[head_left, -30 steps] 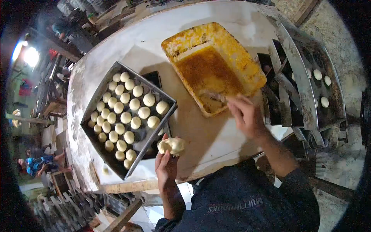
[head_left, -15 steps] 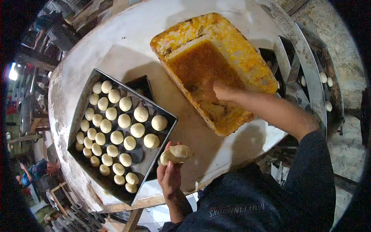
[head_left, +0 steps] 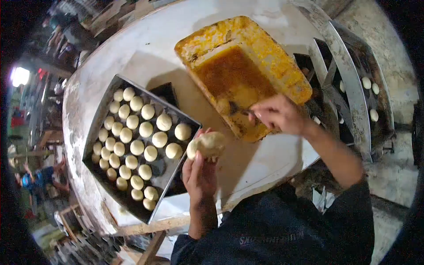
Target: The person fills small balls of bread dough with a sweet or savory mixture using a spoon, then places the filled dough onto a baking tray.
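Note:
My left hand [head_left: 201, 174] is closed around a piece of pale dough [head_left: 207, 143], held up beside the near right corner of a dark metal tray [head_left: 165, 187]. Several smooth round dough balls [head_left: 137, 147] sit in that tray. In my right hand [head_left: 282, 115], partly blurred, is what looks like a spoon [head_left: 242, 110], its dark end over the near part of a large rectangular tub [head_left: 287, 73]. Brown paste [head_left: 232, 70] covers the tub's bottom, and yellow smears coat its walls. A brownish lump lies by the spoon's end.
Another dark tray [head_left: 167, 93] shows partly behind the tray of dough balls. Metal trays [head_left: 369, 99] holding some dough balls stand at the right, past the edge of the worn table [head_left: 119, 59]. Another person [head_left: 39, 179] is at the far left.
My right hand has drawn back from inside the tub toward its near right side, and the spoon now shows. My left hand with the dough has risen slightly. The whole view has shifted a little.

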### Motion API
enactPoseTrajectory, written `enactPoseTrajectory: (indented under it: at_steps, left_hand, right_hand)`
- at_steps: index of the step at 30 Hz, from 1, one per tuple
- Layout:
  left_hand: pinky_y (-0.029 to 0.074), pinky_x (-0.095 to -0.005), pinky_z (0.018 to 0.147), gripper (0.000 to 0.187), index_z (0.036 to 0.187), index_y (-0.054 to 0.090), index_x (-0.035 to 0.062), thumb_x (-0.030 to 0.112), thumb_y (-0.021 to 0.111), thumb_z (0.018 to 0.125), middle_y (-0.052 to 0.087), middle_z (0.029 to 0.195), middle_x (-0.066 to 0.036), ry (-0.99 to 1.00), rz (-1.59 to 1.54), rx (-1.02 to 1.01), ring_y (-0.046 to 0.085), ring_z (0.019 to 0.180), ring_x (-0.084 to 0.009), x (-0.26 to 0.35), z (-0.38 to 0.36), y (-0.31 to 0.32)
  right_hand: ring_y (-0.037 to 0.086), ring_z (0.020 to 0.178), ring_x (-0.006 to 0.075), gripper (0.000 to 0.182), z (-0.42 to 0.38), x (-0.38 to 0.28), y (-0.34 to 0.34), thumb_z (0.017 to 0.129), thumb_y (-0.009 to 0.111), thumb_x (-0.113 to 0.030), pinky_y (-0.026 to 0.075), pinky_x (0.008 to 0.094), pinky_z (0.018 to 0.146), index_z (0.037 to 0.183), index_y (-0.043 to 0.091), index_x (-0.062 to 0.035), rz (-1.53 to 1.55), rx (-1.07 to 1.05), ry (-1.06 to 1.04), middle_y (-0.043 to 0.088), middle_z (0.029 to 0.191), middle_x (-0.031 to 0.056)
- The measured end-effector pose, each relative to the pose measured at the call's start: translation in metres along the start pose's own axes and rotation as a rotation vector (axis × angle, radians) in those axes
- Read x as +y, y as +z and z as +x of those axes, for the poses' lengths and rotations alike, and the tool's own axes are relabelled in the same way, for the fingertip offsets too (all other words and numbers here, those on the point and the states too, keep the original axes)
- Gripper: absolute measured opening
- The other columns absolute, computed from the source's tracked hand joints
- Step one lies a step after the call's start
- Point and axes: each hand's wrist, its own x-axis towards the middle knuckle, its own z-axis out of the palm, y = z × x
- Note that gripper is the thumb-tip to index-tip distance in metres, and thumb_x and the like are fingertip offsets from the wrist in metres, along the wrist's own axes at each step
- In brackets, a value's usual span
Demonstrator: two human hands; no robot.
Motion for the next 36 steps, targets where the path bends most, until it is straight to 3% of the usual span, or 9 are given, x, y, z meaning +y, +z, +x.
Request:
enactPoseTrajectory:
  at_steps: [5, 10, 17, 20, 22, 25, 30, 32, 36]
  left_hand:
    - [0.039, -0.0379, 0.103, 0.05, 0.141, 0.035, -0.0051, 0.021, 0.045, 0.099, 0.049, 0.136, -0.016, -0.132, -0.19, -0.095, 0.05, 0.123, -0.0246, -0.008, -0.023, 0.009]
    - [0.042, -0.0373, 0.101, 0.045, 0.138, 0.041, -0.0023, 0.019, 0.047, 0.1, 0.053, 0.132, -0.012, -0.186, -0.194, 0.065, 0.052, 0.12, -0.022, -0.035, -0.051, -0.018]
    - [0.044, -0.0348, 0.099, 0.043, 0.137, 0.043, -0.0019, 0.022, 0.047, 0.101, 0.052, 0.133, -0.011, 0.094, -0.117, 0.189, 0.052, 0.12, -0.0211, -0.057, -0.095, -0.038]
    - [0.044, -0.0384, 0.099, 0.043, 0.133, 0.046, -0.0059, 0.02, 0.05, 0.098, 0.048, 0.14, -0.013, 0.153, -0.111, 0.252, 0.051, 0.122, -0.025, -0.056, -0.118, -0.021]
    - [0.045, -0.0379, 0.099, 0.045, 0.136, 0.043, -0.004, 0.021, 0.048, 0.099, 0.05, 0.137, -0.013, 0.177, -0.105, 0.211, 0.053, 0.121, -0.0246, -0.063, -0.131, -0.011]
    - [0.046, -0.0362, 0.097, 0.045, 0.139, 0.041, -0.0007, 0.021, 0.047, 0.1, 0.051, 0.134, -0.014, 0.183, -0.124, 0.14, 0.052, 0.121, -0.0231, -0.089, -0.15, 0.007]
    - [0.042, -0.04, 0.103, 0.047, 0.141, 0.037, -0.0017, 0.023, 0.042, 0.101, 0.047, 0.137, -0.016, 0.205, -0.281, 0.222, 0.049, 0.125, -0.0243, -0.136, -0.183, 0.044]
    - [0.033, -0.0397, 0.108, 0.053, 0.148, 0.023, 0.0038, 0.023, 0.041, 0.102, 0.044, 0.138, -0.017, 0.337, 0.056, 0.226, 0.044, 0.127, -0.0237, -0.166, -0.2, 0.063]
    - [0.035, -0.0357, 0.104, 0.069, 0.148, 0.005, -0.0061, 0.02, 0.047, 0.099, 0.036, 0.139, -0.021, 0.522, 0.712, 0.139, 0.043, 0.125, -0.0257, -0.184, -0.256, 0.1]
  right_hand:
    - [0.063, 0.077, 0.0335, 0.035, -0.068, 0.022, 0.065, 0.082, 0.054, 0.001, 0.053, 0.0376, 0.069, 0.116, 0.061, 0.0033, -0.558, 0.227, -0.463, 0.063, 0.091, 0.0185]
    - [0.059, 0.088, 0.0322, 0.059, -0.085, 0.103, 0.112, 0.074, 0.053, 0.006, 0.053, 0.0368, 0.075, 0.133, 0.049, 0.0026, -0.784, 0.19, -0.486, 0.055, 0.092, 0.0162]
    - [0.06, 0.091, 0.0338, 0.041, -0.068, 0.21, 0.121, 0.083, 0.06, -0.007, 0.052, 0.0421, 0.08, 0.124, 0.057, 0.0, -0.785, 0.215, -0.311, 0.06, 0.105, 0.0175]
    - [0.059, 0.093, 0.0357, 0.034, -0.072, 0.16, 0.12, 0.084, 0.062, -0.009, 0.051, 0.0416, 0.08, 0.117, 0.062, 0.0013, -0.873, 0.312, -0.557, 0.059, 0.108, 0.0192]
    - [0.062, 0.088, 0.0308, 0.028, -0.089, 0.115, 0.132, 0.087, 0.062, -0.01, 0.052, 0.0384, 0.076, 0.111, 0.064, 0.003, -0.674, 0.327, -0.575, 0.059, 0.108, 0.0188]
    - [0.065, 0.082, 0.0188, 0.025, -0.132, 0.065, 0.135, 0.093, 0.06, -0.013, 0.057, 0.0302, 0.073, 0.104, 0.063, 0.0088, 0.292, 0.132, -0.365, 0.061, 0.102, 0.0131]
    - [0.064, 0.087, 0.021, 0.018, -0.18, 0.096, 0.111, 0.091, 0.061, -0.007, 0.056, 0.0307, 0.081, 0.099, 0.062, 0.0094, 1.075, 0.12, 0.119, 0.061, 0.103, 0.0123]
    - [0.064, 0.089, 0.0218, 0.022, -0.206, 0.093, 0.114, 0.091, 0.062, -0.008, 0.055, 0.0314, 0.085, 0.101, 0.062, 0.0107, 0.931, 0.188, -0.078, 0.061, 0.104, 0.0116]
    - [0.065, 0.08, 0.0223, 0.02, -0.283, 0.033, 0.106, 0.079, 0.071, -0.008, 0.053, 0.0315, 0.07, 0.094, 0.065, 0.0039, -0.168, 0.303, -0.604, 0.059, 0.099, 0.0113]
